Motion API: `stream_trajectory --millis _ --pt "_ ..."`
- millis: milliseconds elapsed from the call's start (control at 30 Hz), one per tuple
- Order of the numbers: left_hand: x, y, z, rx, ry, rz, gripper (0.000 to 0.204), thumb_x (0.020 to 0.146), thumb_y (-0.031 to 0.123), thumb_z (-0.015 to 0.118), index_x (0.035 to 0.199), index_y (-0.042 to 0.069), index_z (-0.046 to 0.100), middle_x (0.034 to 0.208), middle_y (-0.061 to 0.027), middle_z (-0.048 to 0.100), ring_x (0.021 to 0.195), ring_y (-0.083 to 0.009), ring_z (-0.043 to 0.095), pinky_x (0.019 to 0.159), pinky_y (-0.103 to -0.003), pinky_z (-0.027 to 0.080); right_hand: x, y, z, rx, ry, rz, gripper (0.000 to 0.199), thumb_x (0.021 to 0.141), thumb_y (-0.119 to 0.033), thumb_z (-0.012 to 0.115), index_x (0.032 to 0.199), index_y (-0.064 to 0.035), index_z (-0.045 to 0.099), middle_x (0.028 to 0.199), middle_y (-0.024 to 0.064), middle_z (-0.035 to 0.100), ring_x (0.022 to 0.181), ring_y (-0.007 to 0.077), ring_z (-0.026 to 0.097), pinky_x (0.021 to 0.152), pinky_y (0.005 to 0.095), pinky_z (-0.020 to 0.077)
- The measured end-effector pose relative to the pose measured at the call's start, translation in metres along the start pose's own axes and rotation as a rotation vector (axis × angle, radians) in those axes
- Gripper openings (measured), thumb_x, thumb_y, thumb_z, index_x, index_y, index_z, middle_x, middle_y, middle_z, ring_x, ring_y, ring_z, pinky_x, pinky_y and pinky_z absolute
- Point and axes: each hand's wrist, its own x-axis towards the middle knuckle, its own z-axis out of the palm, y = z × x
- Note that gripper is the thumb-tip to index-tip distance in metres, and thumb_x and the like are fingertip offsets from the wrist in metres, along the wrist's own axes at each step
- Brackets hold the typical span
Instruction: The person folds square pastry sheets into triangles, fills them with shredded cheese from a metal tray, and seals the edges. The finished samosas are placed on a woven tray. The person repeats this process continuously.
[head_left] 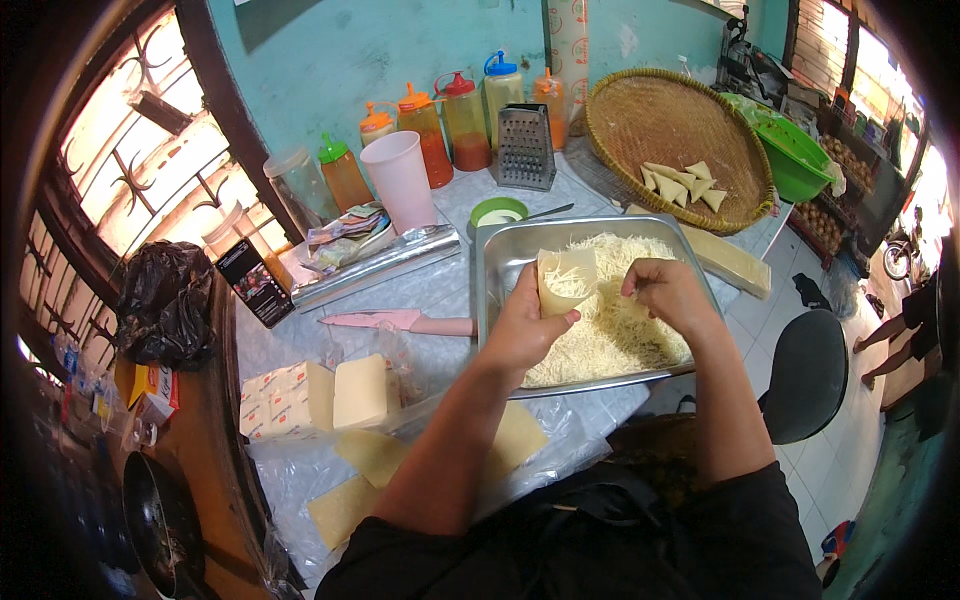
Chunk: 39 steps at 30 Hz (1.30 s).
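A: Where is the pale folded pastry cone [566, 282] right now?

B: Above the rectangular shiny steel tray [492, 262], over its near-left part. The left hand [525, 325] is closed around it, mouth up, with some shredded white cheese [610, 330] already inside.

A: And the other hand?

B: The right hand [668, 292] hangs over the middle of the tray, fingers pinched together, it seems on a bit of the shreds, though I cannot see what sits between the fingertips.

A: What could go wrong from here?

B: I see 3 risks. The wrapper looks thin, so a tighter squeeze could crush the cone or split its seam. The shreds are loose, so a pinch dropped off-centre would fall back into the tray, which is harmless, or past the near rim. And that near rim appears to overhang the edge of the pale patterned counter [330, 345], so leaning a wrist on it could tip the whole load.

A: Anything close to the tray to mind?

B: Left of the tray lies a pink-handled knife [400, 322], and further left pale yellow cheese blocks [330, 395] on clear plastic. Behind the tray stand a metal box grater [525, 147] and a round woven bamboo tray [675, 130] holding folded triangles
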Motion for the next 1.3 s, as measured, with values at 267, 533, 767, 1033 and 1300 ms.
stream_trajectory --millis 267,533,767,1033,1300 --pt "-0.001 -0.001 0.000 0.036 -0.074 -0.029 0.064 0.075 -0.010 0.058 0.132 0.005 0.033 0.122 -0.0055 0.049 0.108 -0.0134 0.049 0.088 -0.026 0.041 0.002 -0.014 -0.011 0.591 0.090 0.016 0.021 0.066 0.006 0.045 0.080 0.0031 0.062 0.075 0.0070 0.060 0.063 0.0130 0.055 0.056 0.0267 0.0482" --pt "-0.004 0.000 0.002 -0.023 -0.108 -0.065 0.065 0.074 -0.007 0.058 0.132 0.005 0.032 0.117 -0.0047 0.050 0.101 -0.0118 0.051 0.080 -0.025 0.043 -0.006 -0.054 0.022 0.218 0.063 -0.496 0.029 0.065 0.006 0.048 0.090 -0.0007 0.063 0.090 0.0127 0.062 0.086 0.0254 0.060 0.077 0.0327 0.0467" --pt "-0.004 0.002 -0.002 -0.016 -0.112 -0.117 0.063 0.073 -0.005 0.062 0.129 0.006 0.035 0.110 -0.0036 0.052 0.093 -0.0116 0.054 0.074 -0.025 0.045 -0.013 -0.052 0.026 0.259 0.050 -0.416 0.026 0.073 0.005 0.050 0.096 -0.0021 0.060 0.094 0.0154 0.062 0.089 0.0261 0.061 0.078 0.0333 0.0474" --pt "-0.005 0.005 0.001 0.042 -0.077 -0.181 0.045 0.082 0.008 0.063 0.121 0.008 0.041 0.094 -0.0012 0.054 0.077 -0.0098 0.055 0.062 -0.023 0.045 -0.017 -0.055 0.030 0.264 0.053 -0.425 0.033 0.077 0.002 0.050 0.109 -0.0025 0.054 0.091 0.0160 0.063 0.086 0.0254 0.063 0.075 0.0318 0.0486" --pt "-0.006 0.010 0.001 0.060 -0.153 -0.207 0.035 0.087 0.013 0.056 0.118 0.005 0.042 0.092 -0.0036 0.054 0.074 -0.0128 0.056 0.061 -0.024 0.045 -0.015 -0.049 0.029 0.472 -0.080 -0.256 0.032 0.079 0.000 0.047 0.109 -0.0029 0.054 0.081 0.0087 0.059 0.078 0.0144 0.059 0.071 0.0287 0.0468"
